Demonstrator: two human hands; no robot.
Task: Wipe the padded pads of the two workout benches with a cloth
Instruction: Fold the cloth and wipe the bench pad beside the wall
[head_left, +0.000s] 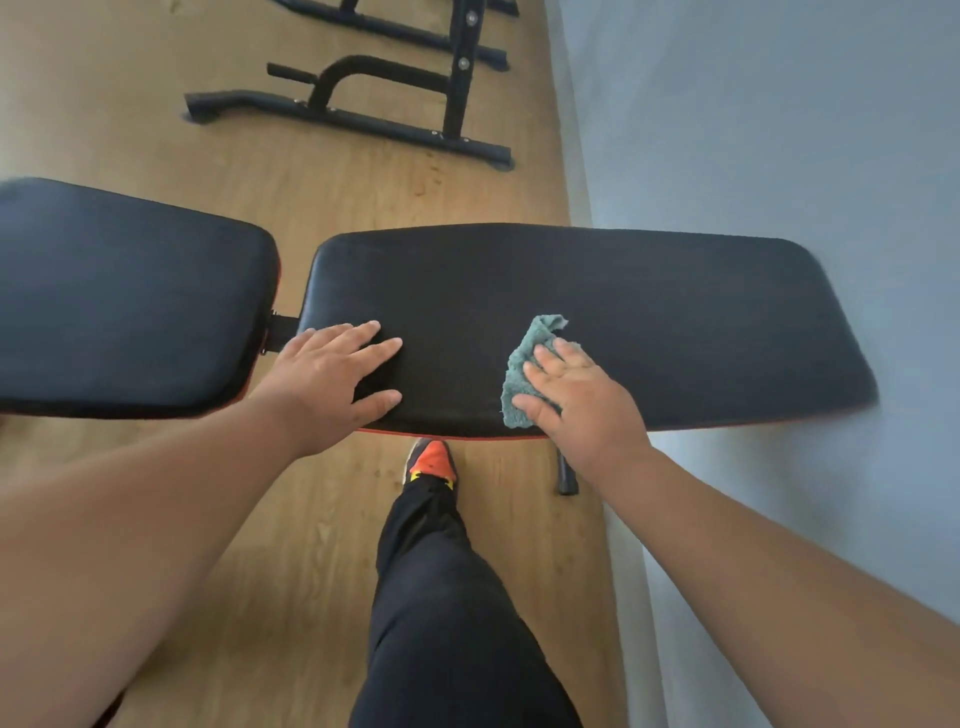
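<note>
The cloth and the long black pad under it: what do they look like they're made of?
Cloth: soft terry or microfibre by its fuzzy, nubbly teal pile, crumpled under the right hand.
Long pad: probably vinyl or faux leather over foam, judging by its matte, finely grained black skin, rounded corners and red edge trim.

Head view, steeply down, close over bench (571, 291)

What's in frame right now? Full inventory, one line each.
long pad: 1, black with red edge, centre-right, far end by the wall
short pad: 1, black, left
cloth: 1, teal, on long pad under right hand
equipment frame: black metal, on floor beyond
floor: wood-look
wall: grey, right
leg: black trousers, orange shoe
left hand: flat on long pad
right hand: pressing cloth
</note>
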